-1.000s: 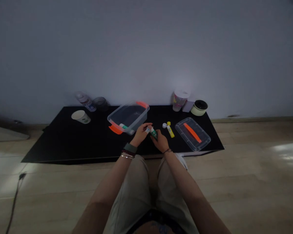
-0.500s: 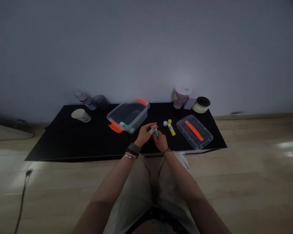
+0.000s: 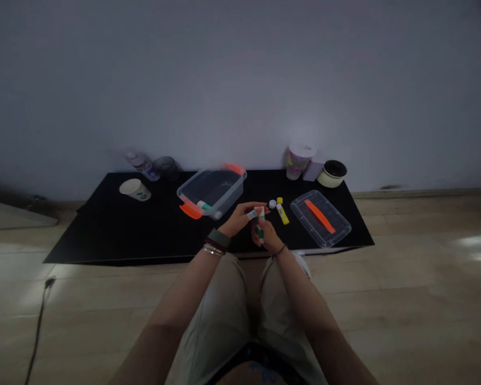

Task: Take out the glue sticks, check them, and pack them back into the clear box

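My right hand (image 3: 269, 235) is wrapped round a green and white stick that looks like a glue stick (image 3: 260, 233), held roughly upright at the front of the table. At its white upper end, the fingers of my left hand (image 3: 239, 218) are closed. A small white patch (image 3: 251, 214) shows at the left thumb; what it is I cannot make out. Just right of my hands lie a yellow glue stick (image 3: 282, 215), a round white cap (image 3: 272, 203) and a small yellow piece (image 3: 279, 200). Left of them, the clear plastic box (image 3: 229, 199) holds another green and white stick (image 3: 204, 206).
On the right lies a clear lid (image 3: 302, 222) with an orange handle (image 3: 319, 216). Behind stand a plastic cup (image 3: 297, 163), a light box (image 3: 313, 170) and a cream pot (image 3: 331, 178). Far left are a paper cup (image 3: 138, 191), a bottle (image 3: 143, 163) and a dark jar (image 3: 166, 168).
The green and white stick has turned more upright and shows more of its length. My right hand has shifted slightly down and right, and my left hand slightly right.
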Tool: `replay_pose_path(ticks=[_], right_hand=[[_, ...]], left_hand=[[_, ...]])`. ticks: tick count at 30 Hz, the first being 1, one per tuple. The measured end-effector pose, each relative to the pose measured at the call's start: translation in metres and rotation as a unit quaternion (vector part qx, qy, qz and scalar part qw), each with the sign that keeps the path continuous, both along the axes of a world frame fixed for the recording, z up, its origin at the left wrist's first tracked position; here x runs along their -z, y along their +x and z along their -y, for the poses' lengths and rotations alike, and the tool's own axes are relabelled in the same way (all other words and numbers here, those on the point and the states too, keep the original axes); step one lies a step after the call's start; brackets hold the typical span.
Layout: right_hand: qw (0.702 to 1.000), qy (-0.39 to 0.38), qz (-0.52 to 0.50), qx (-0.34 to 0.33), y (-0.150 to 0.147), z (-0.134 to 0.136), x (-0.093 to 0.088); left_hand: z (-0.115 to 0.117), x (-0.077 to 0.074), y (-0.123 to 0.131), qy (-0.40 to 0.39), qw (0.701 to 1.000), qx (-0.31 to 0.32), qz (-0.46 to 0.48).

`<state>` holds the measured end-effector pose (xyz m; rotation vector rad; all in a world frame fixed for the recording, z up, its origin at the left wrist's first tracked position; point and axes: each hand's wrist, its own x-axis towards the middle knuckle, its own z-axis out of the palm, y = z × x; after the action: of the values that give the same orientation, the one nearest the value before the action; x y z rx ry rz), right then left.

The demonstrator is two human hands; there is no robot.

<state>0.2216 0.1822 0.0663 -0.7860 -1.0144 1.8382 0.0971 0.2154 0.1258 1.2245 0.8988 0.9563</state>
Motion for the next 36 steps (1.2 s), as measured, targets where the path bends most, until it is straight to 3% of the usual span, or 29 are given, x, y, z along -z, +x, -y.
replay_pose_path(ticks=[5,8,10,13,17,20,24,30,33,36], right_hand=[[0.973,-0.089,-0.118,-0.179,0.012,-0.003,-0.005],[0.951,-0.13,-0.157,-0.232,0.018,-0.005,-0.004],[0.95,-0.148,-0.161,-0.225,0.018,-0.008,-0.004],[0.97,-0.148,-0.124,-0.145,0.009,-0.012,-0.003],[0.997,-0.073,-0.004,0.014,-0.011,-0.011,0.008],[0.995,-0.025,0.074,0.057,-0.02,-0.009,0.02],[0.995,-0.073,0.069,0.018,-0.019,-0.009,0.022],[0.976,-0.172,-0.018,-0.129,-0.009,-0.001,0.002],[0.981,-0.117,0.048,-0.146,0.007,-0.002,-0.014],[0.961,0.033,0.24,-0.132,0.029,-0.01,-0.04]], left_hand=[[-0.001,0.001,-0.012,-0.056,0.993,0.055,0.087],[-0.002,0.006,-0.014,-0.079,0.986,0.067,0.129],[-0.003,0.009,-0.011,-0.082,0.985,0.053,0.14],[-0.004,0.011,-0.003,-0.068,0.991,-0.003,0.119],[-0.006,0.015,0.002,-0.023,0.996,-0.083,0.006],[-0.006,0.02,0.001,-0.014,0.993,-0.106,-0.047],[-0.002,0.024,-0.002,-0.034,0.994,-0.104,-0.019],[0.015,0.022,-0.004,-0.054,0.993,-0.09,0.055],[0.022,0.018,-0.008,-0.031,0.995,-0.078,0.062],[0.026,0.016,-0.016,0.048,0.996,-0.075,-0.011]])
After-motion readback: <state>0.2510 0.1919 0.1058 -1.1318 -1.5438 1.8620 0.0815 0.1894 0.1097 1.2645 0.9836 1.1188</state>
